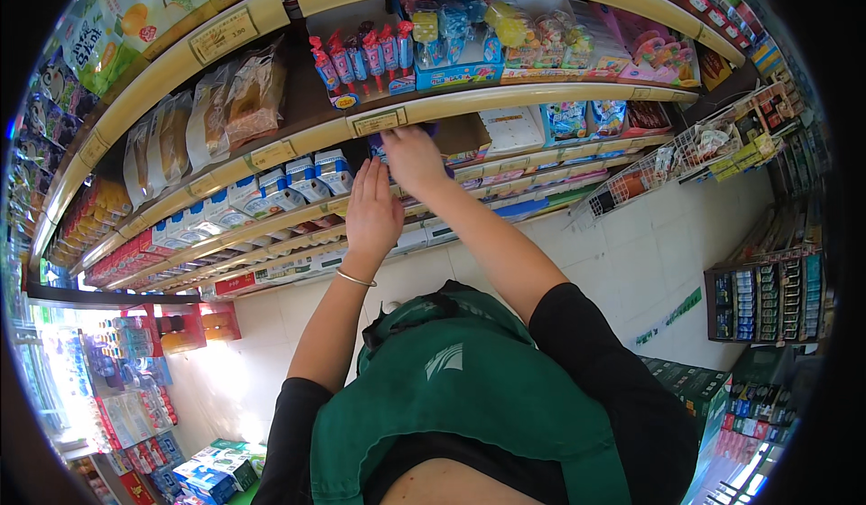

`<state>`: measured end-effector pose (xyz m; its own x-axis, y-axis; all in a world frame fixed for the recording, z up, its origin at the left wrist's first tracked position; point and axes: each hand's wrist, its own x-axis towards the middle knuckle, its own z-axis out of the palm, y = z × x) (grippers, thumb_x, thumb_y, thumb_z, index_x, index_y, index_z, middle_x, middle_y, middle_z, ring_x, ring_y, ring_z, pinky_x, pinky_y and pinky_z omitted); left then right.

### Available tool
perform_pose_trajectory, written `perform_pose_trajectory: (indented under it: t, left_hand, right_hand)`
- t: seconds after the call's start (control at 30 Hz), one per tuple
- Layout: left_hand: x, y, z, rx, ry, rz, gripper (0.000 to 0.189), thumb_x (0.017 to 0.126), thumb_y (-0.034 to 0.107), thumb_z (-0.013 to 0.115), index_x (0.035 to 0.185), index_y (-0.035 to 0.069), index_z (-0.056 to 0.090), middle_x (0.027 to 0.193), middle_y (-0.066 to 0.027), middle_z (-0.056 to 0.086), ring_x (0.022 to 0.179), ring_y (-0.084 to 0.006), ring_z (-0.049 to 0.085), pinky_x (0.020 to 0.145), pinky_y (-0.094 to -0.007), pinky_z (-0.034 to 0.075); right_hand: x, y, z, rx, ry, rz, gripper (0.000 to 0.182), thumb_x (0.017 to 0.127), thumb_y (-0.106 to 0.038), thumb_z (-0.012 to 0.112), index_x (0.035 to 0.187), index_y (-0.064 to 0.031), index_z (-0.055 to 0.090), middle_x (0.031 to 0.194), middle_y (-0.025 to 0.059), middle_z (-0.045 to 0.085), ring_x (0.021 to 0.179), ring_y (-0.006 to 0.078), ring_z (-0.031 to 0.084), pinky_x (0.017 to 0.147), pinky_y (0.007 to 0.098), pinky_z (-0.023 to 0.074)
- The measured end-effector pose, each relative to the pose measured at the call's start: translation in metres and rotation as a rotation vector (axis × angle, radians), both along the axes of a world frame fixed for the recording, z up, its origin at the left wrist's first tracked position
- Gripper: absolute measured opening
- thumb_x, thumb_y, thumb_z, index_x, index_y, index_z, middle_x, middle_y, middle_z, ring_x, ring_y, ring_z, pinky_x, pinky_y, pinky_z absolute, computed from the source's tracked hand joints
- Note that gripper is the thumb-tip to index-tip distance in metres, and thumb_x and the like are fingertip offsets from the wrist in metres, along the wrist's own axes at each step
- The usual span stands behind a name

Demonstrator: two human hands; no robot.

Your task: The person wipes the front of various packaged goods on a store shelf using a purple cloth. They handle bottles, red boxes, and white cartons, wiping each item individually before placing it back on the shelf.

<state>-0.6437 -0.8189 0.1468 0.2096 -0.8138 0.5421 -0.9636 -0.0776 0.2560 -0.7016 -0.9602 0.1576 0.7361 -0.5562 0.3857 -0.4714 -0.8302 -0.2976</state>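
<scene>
My right hand (pixel 414 161) reaches under the yellow price rail (pixel 467 104) of a shop shelf, its fingers at a dark purple package (pixel 430 128) that is mostly hidden; whether it grips this cannot be told. Just left of it, my left hand (pixel 374 208) lies nearly flat against the shelf edge, fingers together and pointing away from me, with a bangle on the wrist. Its palm side is hidden. Beside the hands stand white and blue drink cartons (pixel 333 170) on the left and an open cardboard display box (pixel 467 136) on the right.
Above are boxes of wrapped candy sticks (pixel 365 61), small toy sweets (pixel 457 38) and bagged bread (pixel 254 95). A white box (pixel 509 129) is farther right. A wire basket (pixel 629 187) juts from the shelf at the right. Stacked cartons (pixel 690 383) stand on the floor at lower right.
</scene>
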Motion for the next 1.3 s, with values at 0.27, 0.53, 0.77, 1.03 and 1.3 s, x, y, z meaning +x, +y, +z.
perform_pose_trajectory:
  t: [0.27,0.53,0.77,1.03,1.3]
  left_hand:
    - [0.009,-0.002,0.007,-0.042,0.014,-0.051,0.042,0.084,0.005,0.061,0.124,-0.006,0.056,0.131,-0.0233,0.056,0.127,-0.0415,0.051,0.106,-0.0468,0.044]
    - [0.029,-0.057,-0.001,-0.101,0.331,-0.089,0.042,0.096,0.002,0.045,0.137,-0.006,0.049,0.144,-0.0280,0.047,0.136,-0.0462,0.040,0.112,-0.0493,0.036]
    - [0.024,-0.055,-0.009,-0.137,0.456,-0.037,0.048,0.097,0.001,0.042,0.145,-0.003,0.037,0.142,-0.0304,0.047,0.129,-0.0489,0.045,0.107,-0.0497,0.040]
    - [0.030,-0.056,-0.016,-0.081,0.357,-0.020,0.056,0.095,0.003,0.045,0.148,-0.007,0.031,0.145,-0.0348,0.042,0.134,-0.0496,0.041,0.110,-0.0505,0.038]
    - [0.026,-0.055,-0.012,-0.021,0.343,0.030,0.053,0.095,0.002,0.043,0.147,-0.007,0.034,0.145,-0.0353,0.041,0.135,-0.0490,0.040,0.111,-0.0506,0.037]
  right_hand:
    - [-0.044,-0.006,-0.001,0.002,-0.202,0.166,0.032,0.088,-0.009,0.055,0.119,-0.0024,0.061,0.116,0.0145,0.064,0.108,0.0348,0.061,0.092,0.0456,0.0505]
    - [-0.025,0.004,-0.016,-0.227,-0.250,0.061,0.040,0.089,-0.010,0.054,0.126,0.0027,0.058,0.126,0.0175,0.062,0.123,0.0317,0.055,0.104,0.0444,0.0440]
    - [-0.057,-0.009,0.023,0.037,-0.124,0.041,0.034,0.087,-0.006,0.051,0.119,0.0021,0.060,0.116,0.0177,0.064,0.108,0.0328,0.061,0.095,0.0419,0.0501]
    - [-0.014,0.016,-0.011,-0.105,-0.222,0.076,0.039,0.086,-0.008,0.053,0.122,0.0026,0.061,0.127,0.0176,0.062,0.121,0.0329,0.057,0.105,0.0440,0.0441]
    - [-0.067,0.003,0.009,-0.018,-0.078,0.105,0.037,0.085,-0.007,0.054,0.119,0.0007,0.065,0.128,0.0164,0.064,0.120,0.0329,0.058,0.102,0.0424,0.0454]
